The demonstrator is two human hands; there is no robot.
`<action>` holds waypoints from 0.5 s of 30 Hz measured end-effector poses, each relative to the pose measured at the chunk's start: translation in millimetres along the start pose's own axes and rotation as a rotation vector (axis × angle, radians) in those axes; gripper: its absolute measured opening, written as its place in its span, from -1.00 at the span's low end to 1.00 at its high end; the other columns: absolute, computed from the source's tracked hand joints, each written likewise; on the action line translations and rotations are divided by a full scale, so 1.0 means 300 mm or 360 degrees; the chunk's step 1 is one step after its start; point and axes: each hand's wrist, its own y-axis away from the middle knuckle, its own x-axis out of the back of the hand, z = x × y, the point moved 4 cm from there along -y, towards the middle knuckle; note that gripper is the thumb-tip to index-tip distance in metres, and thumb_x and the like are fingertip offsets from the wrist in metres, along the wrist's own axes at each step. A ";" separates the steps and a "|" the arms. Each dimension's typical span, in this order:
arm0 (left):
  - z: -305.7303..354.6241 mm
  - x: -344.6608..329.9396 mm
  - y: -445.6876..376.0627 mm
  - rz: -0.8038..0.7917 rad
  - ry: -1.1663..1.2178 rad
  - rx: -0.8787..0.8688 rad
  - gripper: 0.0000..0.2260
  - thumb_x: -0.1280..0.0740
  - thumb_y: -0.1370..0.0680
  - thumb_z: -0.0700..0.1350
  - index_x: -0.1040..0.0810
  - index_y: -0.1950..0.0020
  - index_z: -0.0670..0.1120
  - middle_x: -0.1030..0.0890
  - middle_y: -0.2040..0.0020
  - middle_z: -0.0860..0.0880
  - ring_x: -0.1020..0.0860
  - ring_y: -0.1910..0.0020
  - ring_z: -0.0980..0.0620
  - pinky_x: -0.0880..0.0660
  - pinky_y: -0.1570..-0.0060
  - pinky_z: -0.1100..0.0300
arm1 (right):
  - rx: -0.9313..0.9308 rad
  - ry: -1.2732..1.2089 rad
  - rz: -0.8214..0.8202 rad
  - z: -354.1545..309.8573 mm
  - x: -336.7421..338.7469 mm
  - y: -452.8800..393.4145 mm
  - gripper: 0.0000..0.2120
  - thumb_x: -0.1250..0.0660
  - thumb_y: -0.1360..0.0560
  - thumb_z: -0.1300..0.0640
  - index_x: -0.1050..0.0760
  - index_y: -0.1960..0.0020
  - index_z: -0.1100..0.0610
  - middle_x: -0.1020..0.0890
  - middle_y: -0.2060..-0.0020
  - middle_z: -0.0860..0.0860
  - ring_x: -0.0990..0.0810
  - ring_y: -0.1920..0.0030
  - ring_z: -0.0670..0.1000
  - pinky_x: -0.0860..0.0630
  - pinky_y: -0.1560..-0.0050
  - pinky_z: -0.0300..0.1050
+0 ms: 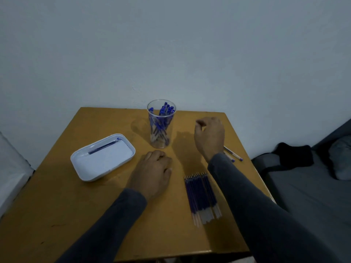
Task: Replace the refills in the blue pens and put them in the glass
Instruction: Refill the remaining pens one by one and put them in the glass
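Observation:
A clear glass (161, 128) stands at the back of the table and holds several blue pens (164, 111). My right hand (209, 136) hovers just right of the glass, its fingers loosely curled and holding nothing. In front of the glass my left hand (154, 170) rests on the table, knuckles up, fingers bent down, with nothing visible in it. A row of several blue refills (202, 198) lies between my forearms. Two blue-capped pens (234, 155) lie on the table behind my right wrist, partly hidden. A single dark refill (104, 148) lies in the white tray (85, 172).
The wooden table (57, 215) stands against a pale wall. At the right, a grey bed (303, 186) with dark clothing lies close to the table's edge. A white surface (9, 173) shows at the far left.

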 end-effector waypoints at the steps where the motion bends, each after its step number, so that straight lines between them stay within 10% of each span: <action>1: 0.019 0.000 -0.006 0.0006 0.0024 -0.0023 -0.68 -0.23 -0.65 0.04 -0.52 -0.39 0.06 -0.42 -0.38 0.07 -0.34 -0.35 0.05 -0.31 -0.39 0.12 | -0.0078 0.0099 -0.0082 0.053 0.010 0.017 -0.77 -0.29 -0.65 0.11 -0.61 -0.27 0.08 -0.56 -0.23 0.05 -0.49 -0.24 0.03 -0.37 -0.13 -0.22; 15: 0.092 -0.076 -0.057 0.0001 0.0106 -0.0042 -0.69 -0.22 -0.67 -0.04 -0.54 -0.39 0.01 -0.46 -0.39 0.05 -0.36 -0.37 0.05 -0.30 -0.40 0.08 | -0.0182 0.0674 -0.0370 0.313 0.046 0.096 -0.72 -0.25 -0.68 0.10 -0.50 -0.36 0.11 -0.49 -0.19 0.08 -0.48 -0.18 0.06 -0.54 -0.12 -0.02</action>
